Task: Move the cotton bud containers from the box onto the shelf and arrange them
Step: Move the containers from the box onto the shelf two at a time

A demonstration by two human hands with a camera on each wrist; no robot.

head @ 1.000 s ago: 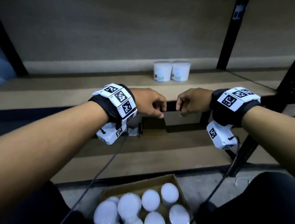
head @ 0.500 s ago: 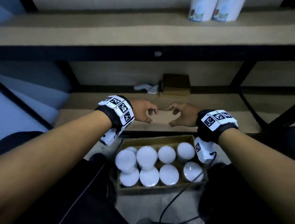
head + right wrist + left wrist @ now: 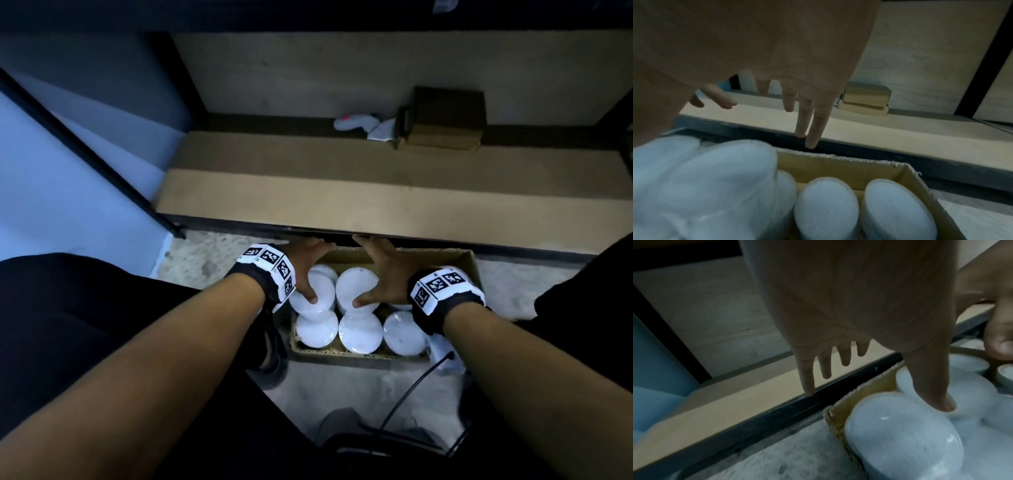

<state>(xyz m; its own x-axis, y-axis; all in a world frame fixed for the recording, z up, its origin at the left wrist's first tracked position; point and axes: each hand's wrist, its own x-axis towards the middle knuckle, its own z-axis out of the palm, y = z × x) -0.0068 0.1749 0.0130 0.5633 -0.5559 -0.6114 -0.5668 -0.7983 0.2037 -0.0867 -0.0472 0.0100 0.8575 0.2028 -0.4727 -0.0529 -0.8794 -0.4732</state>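
A cardboard box (image 3: 470, 264) on the floor holds several round containers with white lids (image 3: 360, 331). My left hand (image 3: 306, 265) hangs over the box's left side with its fingers spread. Its thumb touches the lid of one container (image 3: 320, 291). My right hand (image 3: 381, 270) is spread the same way, thumb on the neighbouring lid (image 3: 352, 284). In the left wrist view the left hand's fingers (image 3: 807, 379) point straight down past the box rim (image 3: 840, 404). The right wrist view shows the right hand's fingers (image 3: 813, 129) straight above the lids (image 3: 826, 209). Neither hand grips anything.
The lower shelf board (image 3: 376, 200) runs just beyond the box, with a small brown carton (image 3: 445, 120) and a white object (image 3: 356, 121) at its back. A black diagonal brace (image 3: 85, 147) crosses the left. A black cable (image 3: 411, 394) lies on the floor between my dark-clothed legs.
The view has tilted down from the upper shelf to the box. Both hands dropped from shelf height onto the containers, and their loosely curled fingers have spread out.
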